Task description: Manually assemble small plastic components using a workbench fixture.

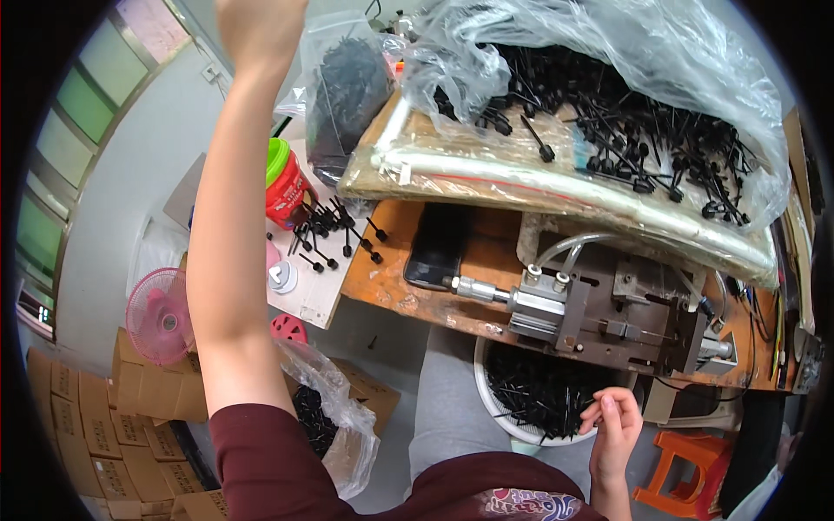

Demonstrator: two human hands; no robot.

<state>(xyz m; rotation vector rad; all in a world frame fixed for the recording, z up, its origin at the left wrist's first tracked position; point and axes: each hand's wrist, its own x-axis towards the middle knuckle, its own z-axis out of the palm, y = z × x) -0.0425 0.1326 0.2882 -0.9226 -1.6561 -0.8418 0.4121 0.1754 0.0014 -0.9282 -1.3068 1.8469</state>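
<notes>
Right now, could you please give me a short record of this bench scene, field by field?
Left hand: raised high, beside a clear bag of black parts; grip unclear.
Right hand: fingers curled at the rim of a white basket of black pins.
Bench: orange, worn, carrying a metal press fixture.
Tray: plastic-wrapped, heaped with black pins.
Beside the bench: red jar with green lid, pink fan.

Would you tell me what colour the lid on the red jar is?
Bright green; the lid tops the red jar, seen in the head view.

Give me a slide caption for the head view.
Right hand picks black plastic pins from a round white basket; left hand raised.
</notes>
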